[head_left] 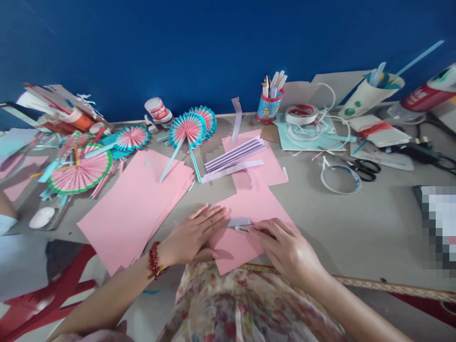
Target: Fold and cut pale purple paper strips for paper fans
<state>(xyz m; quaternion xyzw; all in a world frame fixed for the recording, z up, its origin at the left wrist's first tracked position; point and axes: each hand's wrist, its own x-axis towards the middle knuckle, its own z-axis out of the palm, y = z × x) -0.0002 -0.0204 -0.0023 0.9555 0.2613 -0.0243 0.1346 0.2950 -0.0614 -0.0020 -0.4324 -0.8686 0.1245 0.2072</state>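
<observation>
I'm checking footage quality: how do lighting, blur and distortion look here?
Head view: soft light, a shadow beside the left hand on the pink sheet; fine detail slightly soft; wide-angle stretching toward the sides, as at the red-labelled bottle; mosaic blocks obscuring a dark-edged object at right.

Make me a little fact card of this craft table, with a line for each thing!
Left hand: palm down on a pink sheet
Right hand: fingers by a small white item, too unclear to name
Between hands: a lilac strip
Folded lilac paper: beyond the hands, partly on another pink sheet
Pink paper stack: left of the hands
Scissors: black handles, right side
Wall: blue
</observation>
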